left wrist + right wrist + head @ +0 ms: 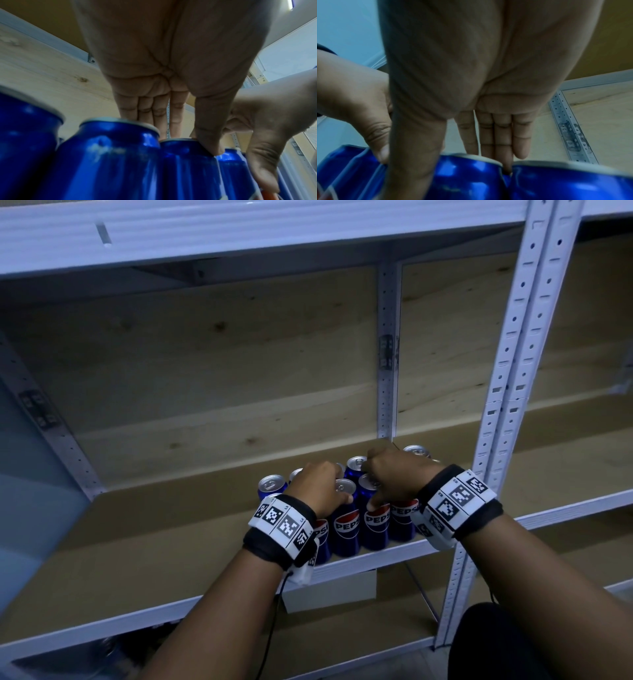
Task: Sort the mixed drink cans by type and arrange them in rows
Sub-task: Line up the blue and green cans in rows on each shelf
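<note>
Several blue Pepsi cans (346, 525) stand upright in a tight cluster near the front edge of the cardboard-lined shelf (171, 535). My left hand (334, 491) reaches over the cluster from above. In the left wrist view its fingers (171, 121) drop behind one Pepsi can (187, 169) while the thumb presses its front rim. My right hand (371, 487) does the same on the neighbouring can (376, 525). In the right wrist view its fingers (496, 135) go down behind a can (467, 175) and the thumb lies along its front. Cans at the back are partly hidden.
A white metal upright (513, 371) stands just right of the cans, and a thinner rear post (388, 354) rises behind them. The shelf's white front rail (359, 565) runs under the front row. A pale box (329, 590) sits on the lower shelf.
</note>
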